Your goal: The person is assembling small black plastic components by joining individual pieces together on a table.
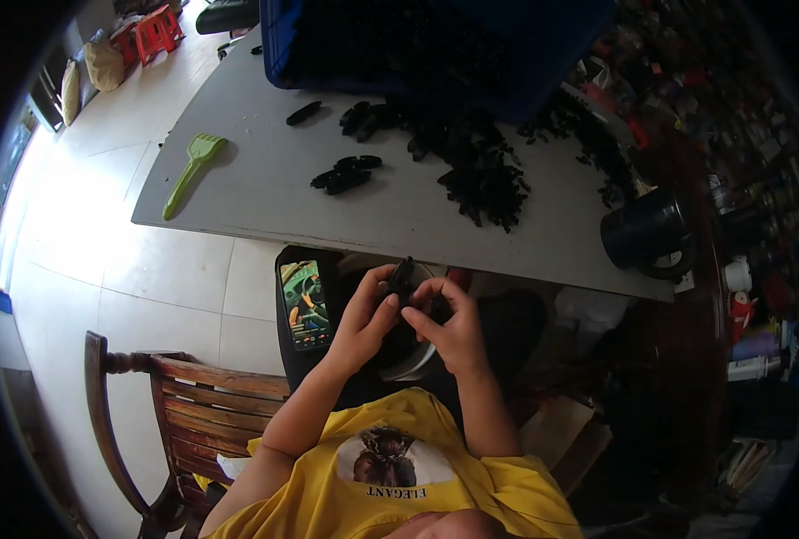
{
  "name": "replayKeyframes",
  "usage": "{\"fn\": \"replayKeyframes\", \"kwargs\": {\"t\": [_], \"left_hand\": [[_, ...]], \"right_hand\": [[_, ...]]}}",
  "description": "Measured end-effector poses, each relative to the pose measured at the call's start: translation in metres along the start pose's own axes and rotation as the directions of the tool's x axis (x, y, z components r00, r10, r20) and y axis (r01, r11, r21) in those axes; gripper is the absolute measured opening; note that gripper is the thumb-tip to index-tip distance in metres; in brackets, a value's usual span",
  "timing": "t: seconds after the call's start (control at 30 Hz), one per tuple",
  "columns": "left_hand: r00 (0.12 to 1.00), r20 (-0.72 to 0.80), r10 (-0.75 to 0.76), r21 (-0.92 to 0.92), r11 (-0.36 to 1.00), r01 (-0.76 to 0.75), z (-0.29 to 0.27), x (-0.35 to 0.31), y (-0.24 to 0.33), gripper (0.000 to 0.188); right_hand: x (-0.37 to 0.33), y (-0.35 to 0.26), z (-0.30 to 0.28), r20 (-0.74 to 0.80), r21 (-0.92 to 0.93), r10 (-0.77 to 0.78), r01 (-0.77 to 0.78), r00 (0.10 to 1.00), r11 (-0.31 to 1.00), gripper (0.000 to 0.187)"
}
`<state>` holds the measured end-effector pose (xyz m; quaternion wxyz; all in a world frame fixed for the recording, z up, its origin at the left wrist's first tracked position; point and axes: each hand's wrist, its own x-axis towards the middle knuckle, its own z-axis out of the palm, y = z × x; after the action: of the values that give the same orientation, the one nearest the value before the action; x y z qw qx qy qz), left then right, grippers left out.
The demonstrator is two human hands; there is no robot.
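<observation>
Just below the table's front edge, my left hand (pixel 368 316) grips a small dark black piece (pixel 402 272) between thumb and fingers. My right hand (pixel 449 325) is closed at the lower end of the same piece, with thumb and index finger pinched close to my left thumb. What kind of piece it is cannot be made out. Beneath my hands, partly hidden by them, is a pale round basin (pixel 422 359). On the table, a few similar-looking long black pieces (pixel 345 174) lie together, and a larger heap of small black parts (pixel 482 175) spreads to their right.
A blue crate (pixel 278 54) holding black parts stands at the table's far side. On the grey table (pixel 256 171) lie a green rake-like tool (pixel 193 171) and a dark mug (pixel 646 229). A lit phone (pixel 304 305) rests by my left leg. A wooden bench (pixel 211 400) is at left.
</observation>
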<state>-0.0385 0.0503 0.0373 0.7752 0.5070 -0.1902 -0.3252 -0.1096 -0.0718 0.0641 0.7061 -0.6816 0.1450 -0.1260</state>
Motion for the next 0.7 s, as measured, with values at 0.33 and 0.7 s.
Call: {"fn": "replayKeyframes", "kwargs": {"t": [0.33,0.7], "left_hand": [[1.0,-0.009,-0.027,0.086,0.996,0.028,-0.017,-0.003,-0.001,0.043],[0.987,0.128,-0.097,0.223,0.973,0.067,-0.013,0.008,-0.012,0.059]], "right_hand": [[0.002,0.007,-0.001,0.1,-0.066,0.008,-0.001,0.995,0.998,0.01],[0.014,0.021,-0.005,-0.053,0.061,0.054,-0.05,0.997,0.997,0.024]]}}
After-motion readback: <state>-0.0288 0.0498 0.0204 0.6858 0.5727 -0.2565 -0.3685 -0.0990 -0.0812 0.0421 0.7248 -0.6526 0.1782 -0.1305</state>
